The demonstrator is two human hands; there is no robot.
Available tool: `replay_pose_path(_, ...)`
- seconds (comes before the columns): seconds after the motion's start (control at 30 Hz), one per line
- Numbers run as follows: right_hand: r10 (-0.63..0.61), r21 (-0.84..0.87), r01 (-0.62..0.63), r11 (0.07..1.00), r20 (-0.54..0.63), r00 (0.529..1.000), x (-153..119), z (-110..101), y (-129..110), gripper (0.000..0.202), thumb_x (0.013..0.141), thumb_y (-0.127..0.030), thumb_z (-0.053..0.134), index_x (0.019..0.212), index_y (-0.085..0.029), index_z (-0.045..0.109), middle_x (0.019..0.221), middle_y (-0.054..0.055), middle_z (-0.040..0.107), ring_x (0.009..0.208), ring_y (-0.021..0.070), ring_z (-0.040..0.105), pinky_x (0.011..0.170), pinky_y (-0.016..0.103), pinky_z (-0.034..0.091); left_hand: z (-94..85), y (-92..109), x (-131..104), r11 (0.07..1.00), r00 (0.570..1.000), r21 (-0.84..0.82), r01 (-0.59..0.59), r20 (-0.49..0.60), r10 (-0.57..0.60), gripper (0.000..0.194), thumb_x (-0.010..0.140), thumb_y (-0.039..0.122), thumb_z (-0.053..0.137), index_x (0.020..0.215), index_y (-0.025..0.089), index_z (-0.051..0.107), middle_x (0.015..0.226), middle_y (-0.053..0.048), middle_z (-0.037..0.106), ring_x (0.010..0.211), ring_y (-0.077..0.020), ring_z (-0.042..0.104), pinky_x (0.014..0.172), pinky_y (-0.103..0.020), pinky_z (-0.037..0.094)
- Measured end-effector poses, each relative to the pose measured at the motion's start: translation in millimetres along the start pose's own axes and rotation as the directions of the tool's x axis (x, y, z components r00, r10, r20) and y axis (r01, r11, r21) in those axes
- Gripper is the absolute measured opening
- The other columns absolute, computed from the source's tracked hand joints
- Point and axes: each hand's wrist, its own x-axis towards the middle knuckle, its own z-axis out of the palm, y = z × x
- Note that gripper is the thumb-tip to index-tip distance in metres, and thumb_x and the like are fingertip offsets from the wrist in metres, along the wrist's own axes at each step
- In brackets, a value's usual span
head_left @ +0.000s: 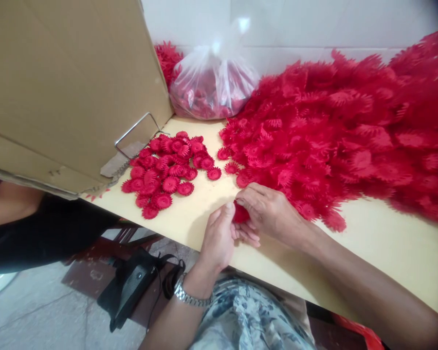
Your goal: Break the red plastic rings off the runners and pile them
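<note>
Near the table's front edge, a small red flower-shaped piece (241,214) is pinched between my two hands, mostly covered by the fingers. My left hand (219,236), with a metal watch at the wrist, closes on its near side, thumb up. From the right, my right hand (264,209) grips its upper edge with bent fingers. Just left of my hands lies a small heap of round red fringed pieces (170,167). Beyond and to the right spreads a large pile of flatter red flower-shaped pieces (314,131). How the held piece is folded is hidden.
A large cardboard sheet or box (69,82) stands on the left, with a bent metal wire frame (135,131) at its foot. A tied clear plastic bag (215,87) of red pieces sits against the wall. Below the table is a black bag (131,287); another person's arm (10,204) shows at left.
</note>
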Motion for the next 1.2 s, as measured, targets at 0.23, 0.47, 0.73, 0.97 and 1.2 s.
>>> replay_pose_path(0.23, 0.119, 0.184, -0.098, 0.978, -0.110, 0.987, 5, -4, -8, 0.020, 0.089, -0.014, 0.039, 0.073, -0.017, 0.052, 0.068, 0.003, 0.051, 0.061, 0.0123, 0.046, 0.053, 0.022, 0.036, -4.7, 0, -1, 0.996, 0.995, -0.004, -0.086, 0.044, 0.087, 0.028, 0.073, 0.041, 0.065, 0.082, 0.015, 0.057, 0.050, 0.004, 0.054, 0.053, -0.0146, 0.062, 0.053, -0.027, 0.054)
replay_pose_path(0.47, 0.243, 0.552, -0.223, 0.803, 0.037, 0.969, 4, -17, -10, 0.024, 0.089, -0.023, 0.045, 0.066, -0.017, 0.049, 0.057, -0.002, 0.051, 0.053, 0.0091, 0.049, 0.051, 0.020, 0.036, -11.5, 6, 1, 0.992, 0.992, 0.004, -0.130, 0.003, 0.130, 0.018, 0.068, 0.029, 0.069, 0.071, 0.014, 0.059, 0.053, 0.003, 0.061, 0.040, -0.0119, 0.057, 0.042, -0.025, 0.051)
replay_pose_path(0.73, 0.198, 0.879, -0.355, 0.320, 0.304, 0.932, 5, -12, -6, 0.034, 0.089, -0.045, 0.045, 0.067, -0.019, 0.041, 0.051, -0.003, 0.057, 0.049, 0.0113, 0.057, 0.051, 0.023, 0.042, -12.0, 17, 0, 0.995, 0.995, 0.051, -0.082, 0.058, 0.079, 0.024, 0.065, 0.034, 0.070, 0.066, 0.014, 0.056, 0.050, 0.003, 0.057, 0.034, -0.0103, 0.053, 0.034, -0.021, 0.041)
replay_pose_path(0.97, 0.301, 0.695, -0.285, 0.660, 0.103, 0.948, 5, -17, -5, 0.026, 0.091, -0.039, 0.042, 0.083, -0.017, 0.052, 0.070, 0.001, 0.059, 0.064, 0.0117, 0.055, 0.059, 0.024, 0.043, -7.6, 14, 1, 0.977, 0.979, 0.112, -0.183, -0.068, 0.191, 0.020, 0.071, 0.033, 0.065, 0.069, 0.016, 0.055, 0.053, 0.004, 0.057, 0.039, -0.0092, 0.053, 0.039, -0.021, 0.044)
replay_pose_path(1.2, 0.052, 0.306, -0.013, 0.952, -0.120, 0.991, 4, -2, -5, 0.019, 0.089, -0.026, 0.048, 0.074, -0.016, 0.051, 0.066, -0.001, 0.049, 0.056, 0.0087, 0.045, 0.050, 0.020, 0.034, -3.8, 8, 3, 0.984, 0.981, 0.064, -0.167, -0.091, 0.173, 0.019, 0.076, 0.028, 0.060, 0.063, 0.015, 0.053, 0.049, 0.005, 0.053, 0.041, -0.0073, 0.051, 0.042, -0.017, 0.041)
